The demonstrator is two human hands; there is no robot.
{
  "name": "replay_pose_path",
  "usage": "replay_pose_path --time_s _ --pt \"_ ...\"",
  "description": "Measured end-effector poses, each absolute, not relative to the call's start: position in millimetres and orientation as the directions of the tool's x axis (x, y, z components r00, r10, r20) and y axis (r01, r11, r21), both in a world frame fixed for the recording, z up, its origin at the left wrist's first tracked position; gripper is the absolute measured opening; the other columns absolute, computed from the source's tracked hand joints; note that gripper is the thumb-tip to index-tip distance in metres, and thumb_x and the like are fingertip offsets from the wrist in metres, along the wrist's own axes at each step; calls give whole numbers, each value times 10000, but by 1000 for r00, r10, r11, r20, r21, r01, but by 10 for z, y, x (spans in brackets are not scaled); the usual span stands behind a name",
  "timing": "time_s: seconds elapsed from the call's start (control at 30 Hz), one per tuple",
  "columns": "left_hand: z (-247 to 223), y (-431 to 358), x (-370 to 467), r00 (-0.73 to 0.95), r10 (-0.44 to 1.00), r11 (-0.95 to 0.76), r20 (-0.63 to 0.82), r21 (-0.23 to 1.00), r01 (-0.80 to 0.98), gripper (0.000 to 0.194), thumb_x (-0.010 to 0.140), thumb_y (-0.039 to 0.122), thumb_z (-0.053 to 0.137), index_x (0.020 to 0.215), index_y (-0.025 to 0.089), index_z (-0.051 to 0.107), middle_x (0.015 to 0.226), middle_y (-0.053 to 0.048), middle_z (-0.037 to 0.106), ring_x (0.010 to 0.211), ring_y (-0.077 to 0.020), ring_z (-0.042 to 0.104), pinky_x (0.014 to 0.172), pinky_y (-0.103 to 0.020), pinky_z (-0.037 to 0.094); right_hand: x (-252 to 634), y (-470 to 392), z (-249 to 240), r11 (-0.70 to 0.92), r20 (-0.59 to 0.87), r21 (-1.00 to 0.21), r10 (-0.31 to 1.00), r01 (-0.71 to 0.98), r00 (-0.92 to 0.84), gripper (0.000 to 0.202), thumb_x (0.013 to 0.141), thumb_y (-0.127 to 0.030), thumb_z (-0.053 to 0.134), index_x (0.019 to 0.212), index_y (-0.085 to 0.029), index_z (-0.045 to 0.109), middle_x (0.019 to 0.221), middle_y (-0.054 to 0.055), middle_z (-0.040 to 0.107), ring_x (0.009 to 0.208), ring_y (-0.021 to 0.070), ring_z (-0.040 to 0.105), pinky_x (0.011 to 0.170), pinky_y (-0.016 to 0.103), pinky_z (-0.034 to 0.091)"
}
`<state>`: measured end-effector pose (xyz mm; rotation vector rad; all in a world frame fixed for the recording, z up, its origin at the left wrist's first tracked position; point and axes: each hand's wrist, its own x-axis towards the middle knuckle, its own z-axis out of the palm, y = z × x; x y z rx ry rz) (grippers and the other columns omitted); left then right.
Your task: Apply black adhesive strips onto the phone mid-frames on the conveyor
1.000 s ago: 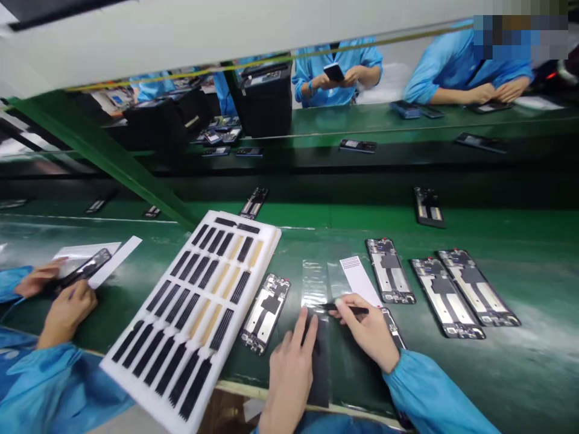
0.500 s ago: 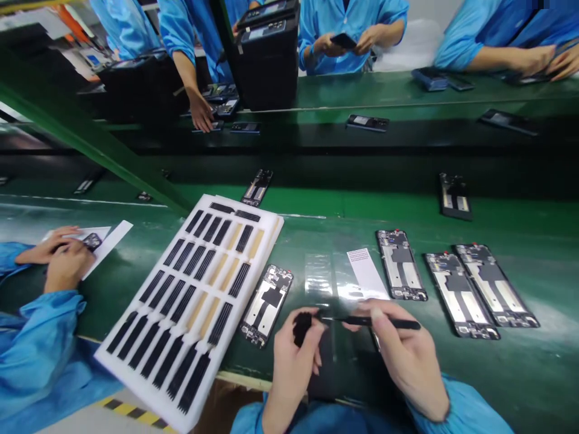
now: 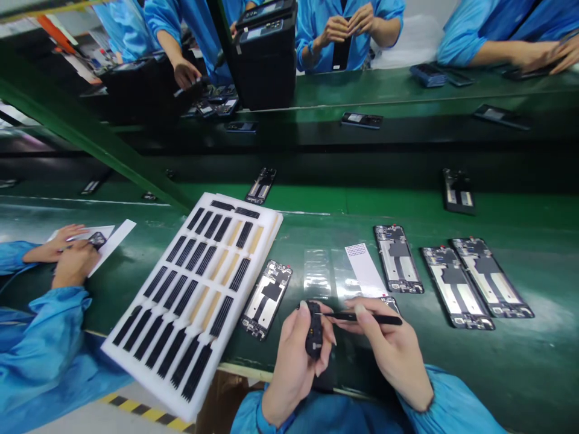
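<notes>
A small black phone part (image 3: 313, 339) is pinched upright in my left hand (image 3: 289, 352), low over the bench's front edge. My right hand (image 3: 395, 355) grips black tweezers (image 3: 377, 317) pointing left, their tips at the upper end of the part. Whether the tips pinch anything is too small to tell. Left of my hands lies an opened phone (image 3: 266, 299) with its board showing. Beyond them are clear plastic strips (image 3: 317, 274) and a white card (image 3: 364, 272) with rows of small dark dots. Another phone (image 3: 391, 303) is mostly hidden behind my right hand.
A white foam tray (image 3: 277, 224) of black and tan strips stands at left. Three opened phones, one being (image 3: 398, 259), lie at right. Others sit on the green conveyor (image 3: 316, 196). Co-workers' hands (image 3: 75, 256) are at left, more across the line. A green beam (image 3: 104, 144) slants overhead.
My left hand has turned the black part, so its long face now shows. The tweezers have moved slightly left with my right hand. Across the line, a person's hands have raised a dark panel upright.
</notes>
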<state>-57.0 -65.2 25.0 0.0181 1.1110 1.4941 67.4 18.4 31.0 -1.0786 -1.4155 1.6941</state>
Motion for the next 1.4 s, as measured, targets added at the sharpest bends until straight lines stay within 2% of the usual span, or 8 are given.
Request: replay_pose_path --time_s 0.33,0.47,0.57,0.63,0.7,0.8,0.93,1.4 --pt "255 -675 -534 -306 781 170 -544 657 -735 296 901 388 637 1015 115 646 689 -19 632 433 -61 448 357 -156 300 741 132 234 88 17 -989 869 121 -494 185 977 -313 588 1009 -251 759 977 44 793 828 195 776 754 251 649" --pt "221 -633 -590 -521 636 38 -570 697 -716 302 879 380 658 1063 143 622 719 2 616 473 -67 467 387 -158 318 911 261 351 306 193 -927 884 216 -426 145 945 -297 633 982 -262 769 919 32 801 837 197 775 757 237 632" --pt "184 -534 -728 -808 473 -45 -352 906 -421 256 935 391 594 1098 194 588 791 18 608 510 -66 470 440 -170 375 1018 694 317 232 206 -928 971 290 -119 186 961 -374 613 942 -234 734 862 50 793 767 198 773 693 262 633" --pt "146 -417 -813 -839 532 87 -115 993 -81 214 982 348 523 1145 217 567 815 14 618 561 -91 520 504 -194 442 1008 1068 186 134 106 -961 986 243 -126 296 927 -491 633 919 -203 699 761 66 778 678 220 764 597 296 632" --pt "111 -257 -849 -665 745 242 49 909 338 244 984 220 488 1219 223 557 918 -27 664 731 -144 627 639 -241 521 944 1394 4 53 15 -985 975 165 -220 413 855 -602 669 878 -189 673 686 70 759 612 228 748 537 312 622" --pt "91 35 -805 -290 957 243 28 474 846 548 853 -38 430 1337 196 539 1292 -118 632 1051 -243 649 800 -331 562 826 1671 -242 -20 -47 -995 956 96 -289 500 789 -678 690 850 -184 654 664 71 750 577 210 732 528 303 616" --pt "101 380 -725 -155 981 162 -119 52 985 765 754 -96 411 1476 153 440 1618 -131 324 1072 -289 642 717 -385 606 734 1748 -377 -62 -84 -995 945 79 -315 512 780 -691 688 846 -186 649 656 69 749 548 194 717 531 301 617" --pt "-6 614 -756 -123 960 128 -251 3 992 787 772 -27 481 1525 183 389 1606 -120 347 1038 -279 668 679 -366 619 638 1709 -520 -32 -88 -989 907 141 -411 416 895 -622 600 921 -211 658 806 78 782 725 235 762 599 330 631"
